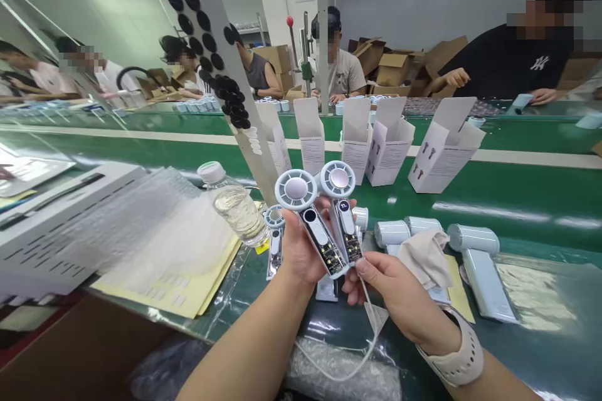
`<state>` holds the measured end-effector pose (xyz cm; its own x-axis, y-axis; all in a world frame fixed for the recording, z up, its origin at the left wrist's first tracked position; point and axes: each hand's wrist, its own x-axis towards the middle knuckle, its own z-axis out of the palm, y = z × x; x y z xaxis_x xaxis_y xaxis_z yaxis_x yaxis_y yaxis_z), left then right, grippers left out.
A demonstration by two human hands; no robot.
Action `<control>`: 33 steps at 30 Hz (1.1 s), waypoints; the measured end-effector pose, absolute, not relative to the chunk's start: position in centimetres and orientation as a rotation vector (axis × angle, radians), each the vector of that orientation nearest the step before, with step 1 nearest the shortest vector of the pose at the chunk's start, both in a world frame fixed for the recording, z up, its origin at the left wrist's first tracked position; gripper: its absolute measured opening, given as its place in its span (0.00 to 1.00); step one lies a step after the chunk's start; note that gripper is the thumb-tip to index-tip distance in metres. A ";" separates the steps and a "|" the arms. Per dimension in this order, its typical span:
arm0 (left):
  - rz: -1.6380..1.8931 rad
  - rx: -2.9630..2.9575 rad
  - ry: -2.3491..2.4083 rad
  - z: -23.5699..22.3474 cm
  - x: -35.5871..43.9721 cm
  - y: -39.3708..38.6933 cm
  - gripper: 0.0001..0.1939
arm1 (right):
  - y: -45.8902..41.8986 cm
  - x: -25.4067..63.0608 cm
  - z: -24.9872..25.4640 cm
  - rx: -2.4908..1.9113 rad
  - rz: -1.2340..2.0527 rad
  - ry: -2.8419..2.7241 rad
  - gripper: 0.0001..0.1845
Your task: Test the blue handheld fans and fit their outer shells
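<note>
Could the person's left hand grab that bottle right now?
Probably not without freeing up first: the left hand is busy holding up small fans. The bottle looks close on that side, though, with another fan partly between.

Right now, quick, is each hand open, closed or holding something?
Left hand: closed around two pale-blue, round-headed plastic handheld fans.
Right hand: closed, thumb and fingers pinching the thin white cable at one fan's base.
</note>
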<state>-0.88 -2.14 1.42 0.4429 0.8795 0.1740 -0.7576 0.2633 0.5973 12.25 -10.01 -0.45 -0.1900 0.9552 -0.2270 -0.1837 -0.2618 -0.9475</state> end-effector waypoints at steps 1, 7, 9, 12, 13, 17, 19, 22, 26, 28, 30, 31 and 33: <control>1.112 0.668 0.201 1.3 -0.9 -2.1 0.30 | -10.0 12.2 -0.5 -1.131 1.589 -1.034 0.29; 1.118 0.590 0.212 1.5 -0.7 -2.2 0.28 | -9.9 13.1 -0.7 -1.082 1.365 -1.198 0.24; 1.135 0.592 0.238 1.6 -0.8 -2.3 0.27 | -9.8 13.1 -0.7 -1.088 1.311 -1.277 0.24; 1.232 0.614 0.295 1.9 -1.1 -2.3 0.24 | -9.8 13.0 -0.7 -1.118 1.171 -1.427 0.26; 1.265 0.628 0.312 1.9 -1.2 -2.3 0.22 | -9.8 13.0 -0.8 -1.157 1.109 -1.448 0.25; 1.187 0.791 0.326 1.7 -1.2 -2.8 0.20 | -9.8 13.7 -1.0 -1.185 1.071 -1.209 0.21; 1.040 0.969 0.321 1.3 -0.9 -3.1 0.23 | -9.8 14.1 -0.6 -1.054 1.181 -1.133 0.26; 0.927 1.130 0.377 0.8 -0.4 -3.1 0.29 | -9.7 15.0 0.3 -1.003 1.192 -1.121 0.26; 0.948 0.894 0.568 1.0 0.0 -2.2 0.24 | -9.1 16.1 1.1 -1.042 1.165 -1.012 0.28; 0.908 0.777 0.564 1.2 0.0 -2.0 0.23 | -8.9 16.3 1.0 -1.064 1.190 -0.937 0.22; 0.861 0.773 0.503 1.4 -0.1 -2.3 0.24 | -8.8 16.2 0.8 -1.061 1.226 -0.848 0.16; 0.846 0.802 0.465 1.4 -0.1 -2.5 0.26 | -8.8 16.1 0.8 -1.049 1.233 -0.820 0.15; 0.830 0.870 0.392 1.4 -0.1 -2.9 0.27 | -9.0 15.8 1.0 -1.016 1.229 -0.821 0.12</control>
